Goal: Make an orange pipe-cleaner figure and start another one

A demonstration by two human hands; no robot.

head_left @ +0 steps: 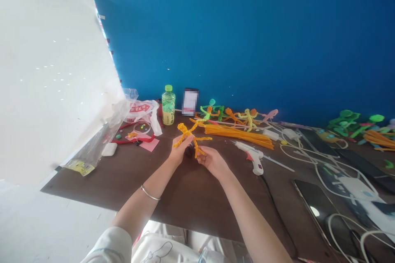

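Note:
An orange pipe-cleaner figure (186,131) with a looped head and thin limbs is held up over the middle of the dark table. My left hand (179,150) has its fingers closed round the figure's body. The fingertips of my right hand (211,161) pinch the end of one lower limb. Another limb sticks out to the right, free of both hands. A small dark thing, too unclear to name, shows between my hands. Just behind and to the right lies a bundle of orange pipe cleaners (239,134).
A white glue gun (255,159) lies to the right, its cord running to the front edge. Behind stand a green-capped bottle (168,107), an upright phone (190,102) and several coloured figures (248,118). Cables and a large phone (324,209) lie right; plastic bags (143,111) lie left.

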